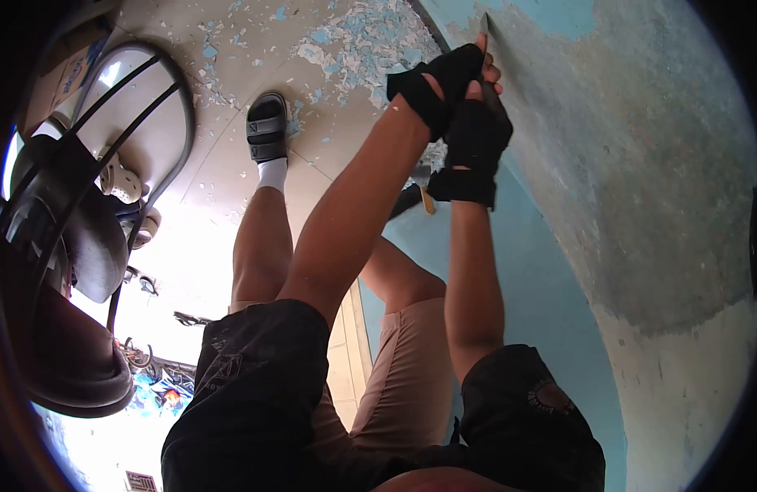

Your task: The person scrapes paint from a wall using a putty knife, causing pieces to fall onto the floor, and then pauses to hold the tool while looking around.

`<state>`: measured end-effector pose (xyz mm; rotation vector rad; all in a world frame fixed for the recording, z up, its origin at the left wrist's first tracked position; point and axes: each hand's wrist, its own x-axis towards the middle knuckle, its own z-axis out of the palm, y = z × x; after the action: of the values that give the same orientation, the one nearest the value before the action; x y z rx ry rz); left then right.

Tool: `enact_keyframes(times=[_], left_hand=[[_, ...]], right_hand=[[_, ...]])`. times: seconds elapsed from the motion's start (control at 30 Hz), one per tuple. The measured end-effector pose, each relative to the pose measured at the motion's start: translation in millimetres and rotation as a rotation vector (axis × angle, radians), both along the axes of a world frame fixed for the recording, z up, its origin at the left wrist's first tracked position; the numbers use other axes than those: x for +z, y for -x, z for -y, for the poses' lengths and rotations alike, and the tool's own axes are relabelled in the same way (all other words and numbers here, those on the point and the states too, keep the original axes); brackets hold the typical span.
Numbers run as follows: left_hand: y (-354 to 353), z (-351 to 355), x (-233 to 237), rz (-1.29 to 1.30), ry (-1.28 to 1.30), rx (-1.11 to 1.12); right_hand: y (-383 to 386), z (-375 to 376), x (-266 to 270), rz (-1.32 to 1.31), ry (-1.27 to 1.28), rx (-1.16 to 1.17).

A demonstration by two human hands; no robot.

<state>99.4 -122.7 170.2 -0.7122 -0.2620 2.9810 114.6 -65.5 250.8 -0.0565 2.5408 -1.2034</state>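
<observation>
Both of my hands wear black fingerless gloves and are close together against the wall (632, 164). My left hand (452, 78) is closed around a scraper (487, 23), whose thin dark blade tip touches the wall near the edge of the blue paint (550, 15). Just below it, my right hand (481, 135) is also closed on the scraper; most of the handle is hidden by the fingers and gloves. Large grey bare patches cover the wall, with blue paint at its top and lower left.
Paint chips (366, 49) lie scattered over the tiled floor (206, 156) along the wall's foot. A partly hidden tool with a yellow part (428, 202) lies behind my forearms. At left stand a dark chair (83, 238), a cardboard box (63, 78) and shoes (120, 179). My sandalled foot (268, 127) is on the floor.
</observation>
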Motion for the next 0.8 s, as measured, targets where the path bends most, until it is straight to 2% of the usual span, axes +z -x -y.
enact_keyframes(times=[0.03,0.07,0.13,0.17,0.2,0.27,0.3,0.37,0.43,0.47,0.5,0.53,0.57,0.6,0.67,0.73,0.77,0.8], left_hand=[[2,2,0,0.004,0.001,0.003],[5,7,-5,0.097,-0.019,0.051],[8,15,-29,0.246,-0.041,0.129],[3,19,-36,0.208,-0.049,0.116],[1,25,-43,0.164,-0.051,0.102],[-1,11,-38,0.159,-0.029,0.055],[-2,2,-31,0.155,-0.007,0.004],[0,-11,-21,0.135,-0.046,-0.012],[8,-19,-21,0.169,-0.068,-0.037],[14,-18,-36,0.163,-0.073,-0.035],[18,-17,-55,0.179,-0.071,0.030],[18,-21,-66,0.194,-0.072,0.094],[17,-15,-64,0.346,-0.022,0.036],[15,-17,-63,0.341,-0.026,0.040],[5,-25,-59,0.206,-0.066,0.010],[0,-27,-53,0.146,-0.073,-0.005],[3,-30,-47,0.148,-0.113,-0.042],[5,-29,-44,0.149,-0.153,-0.076]], right_hand=[[4,-3,2,0.137,-0.050,-0.068],[13,0,-9,0.143,-0.050,-0.057],[29,5,-41,0.064,-0.153,0.284],[23,20,-31,-0.065,-0.403,0.419],[13,22,-49,-0.233,-0.158,0.295],[6,19,-22,-0.025,-0.395,0.229],[0,11,-11,-0.022,-0.400,0.232],[-4,0,-5,0.029,-0.104,0.044],[7,-5,-13,0.083,-0.094,0.048],[16,-6,-20,0.136,-0.082,0.054],[25,-2,-27,0.143,-0.255,0.153],[26,-3,-36,0.141,-0.267,0.153],[21,2,-43,0.072,-0.412,0.239],[18,5,-48,0.002,-0.555,0.326],[11,-5,-44,0.011,-0.561,0.312],[2,-19,-39,-0.162,-0.343,0.240],[-1,-12,-26,-0.001,-0.323,0.102],[4,-9,-31,0.000,-0.311,0.102]])
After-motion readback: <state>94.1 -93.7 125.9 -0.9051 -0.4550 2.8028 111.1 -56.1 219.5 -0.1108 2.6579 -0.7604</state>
